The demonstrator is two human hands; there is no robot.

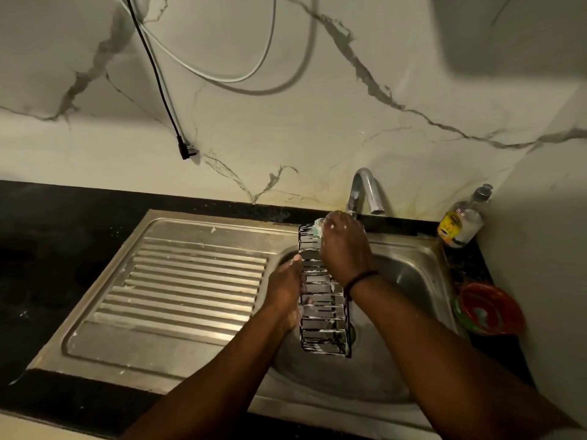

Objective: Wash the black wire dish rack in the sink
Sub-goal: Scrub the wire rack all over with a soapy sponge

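I see the black wire dish rack (324, 296) standing on end over the sink (413, 281), suds streaking its wires. My left hand (286, 293) grips its near-left edge; farther off, my right hand (344, 246) presses a sponge (318, 228) to the top. Scrubbing seems well along, rinsing remains.

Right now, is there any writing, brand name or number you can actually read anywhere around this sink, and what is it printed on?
Bottle with the yellow label, at the sink's back right corner: there is print, too small and blurred to read.
Red bowl on the counter beside the sink: a green pattern only, no legible words.
Black wire dish rack, tap and marble wall: no text visible.
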